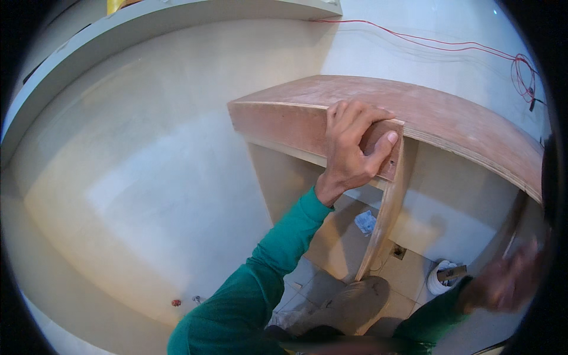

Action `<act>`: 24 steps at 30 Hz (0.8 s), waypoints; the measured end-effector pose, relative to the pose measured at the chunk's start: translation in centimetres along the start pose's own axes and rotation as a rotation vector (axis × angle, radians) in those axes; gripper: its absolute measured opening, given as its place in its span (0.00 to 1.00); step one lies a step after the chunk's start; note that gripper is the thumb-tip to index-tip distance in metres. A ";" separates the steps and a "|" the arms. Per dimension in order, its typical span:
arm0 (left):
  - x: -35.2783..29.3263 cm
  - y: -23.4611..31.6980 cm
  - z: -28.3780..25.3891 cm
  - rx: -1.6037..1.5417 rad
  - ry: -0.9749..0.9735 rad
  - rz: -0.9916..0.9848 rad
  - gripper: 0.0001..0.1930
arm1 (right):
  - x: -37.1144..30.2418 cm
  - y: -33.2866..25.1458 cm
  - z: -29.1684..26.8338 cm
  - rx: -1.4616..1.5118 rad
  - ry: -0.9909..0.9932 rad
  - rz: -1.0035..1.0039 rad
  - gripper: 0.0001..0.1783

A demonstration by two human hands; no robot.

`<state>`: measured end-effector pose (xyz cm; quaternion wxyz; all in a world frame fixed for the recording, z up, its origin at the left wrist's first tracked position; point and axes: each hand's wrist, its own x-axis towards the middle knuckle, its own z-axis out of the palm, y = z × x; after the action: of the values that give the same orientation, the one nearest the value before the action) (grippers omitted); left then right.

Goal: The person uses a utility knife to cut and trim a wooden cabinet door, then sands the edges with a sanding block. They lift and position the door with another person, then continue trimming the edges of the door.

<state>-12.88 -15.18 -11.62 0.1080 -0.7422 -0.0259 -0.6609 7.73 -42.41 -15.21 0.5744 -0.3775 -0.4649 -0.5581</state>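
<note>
My left hand grips the front plywood strip of a wooden cabinet frame, at the corner where it meets an upright plywood panel. The fingers curl over the strip's top edge and the thumb presses its front face. A broad reddish plywood top runs off to the right behind the hand. My right hand is low at the right edge, blurred and apart from the frame. I cannot make out whether it holds anything. Both arms are in green sleeves.
A pale wall panel fills the left. Red wire runs along the white wall behind. On the tiled floor under the frame lie crumpled paper and a white tub. My trouser knee is below.
</note>
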 end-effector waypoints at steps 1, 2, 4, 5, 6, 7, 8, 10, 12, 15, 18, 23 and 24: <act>0.0 0.0 0.0 -0.002 0.004 -0.002 0.13 | 0.3 0.6 1.0 -0.059 -0.093 0.033 0.16; -0.2 0.1 0.0 -0.019 0.006 0.001 0.13 | 0.3 1.1 1.8 -0.032 -0.145 0.108 0.16; -0.4 0.1 0.2 0.000 0.023 -0.013 0.13 | 0.1 2.4 3.5 -0.187 -0.268 0.102 0.16; -0.6 0.0 0.2 -0.001 0.034 -0.021 0.13 | -0.2 2.8 4.1 -0.221 -0.260 0.020 0.17; -0.8 0.0 0.3 -0.020 0.033 -0.032 0.13 | -0.7 3.3 4.8 -0.261 -0.277 -0.017 0.18; -0.8 -0.2 0.5 -0.043 0.037 -0.043 0.12 | -1.2 3.6 5.2 -0.301 -0.293 -0.054 0.19; -0.9 -0.2 0.7 -0.062 0.045 -0.072 0.12 | -1.7 3.9 5.6 -0.302 -0.268 -0.063 0.19; -0.9 -0.2 0.9 -0.064 0.038 -0.075 0.11 | -2.3 3.9 6.2 -0.280 -0.204 -0.101 0.19; -0.5 0.0 0.8 -0.018 0.031 -0.061 0.11 | -1.9 3.2 6.1 -0.328 -0.240 -0.055 0.16; -0.2 0.6 0.3 0.034 0.020 -0.032 0.12 | 0.8 0.9 6.3 -0.357 -0.292 -0.034 0.12; -0.2 0.8 -0.1 0.015 0.011 -0.040 0.13 | 5.1 -2.0 8.7 -0.124 -0.318 0.025 0.10; -0.9 0.6 -0.1 -0.062 -0.013 -0.104 0.15 | 14.3 -5.4 17.8 0.255 -0.347 -0.243 0.08; -1.0 0.5 0.0 -0.056 -0.006 -0.120 0.15 | 16.3 -6.0 20.2 0.268 -0.380 -0.286 0.08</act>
<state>-12.90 -15.60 -12.70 0.0475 -0.7440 -0.0522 -0.6645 -1.43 -28.48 5.53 0.4370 -0.3267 -0.6827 -0.4861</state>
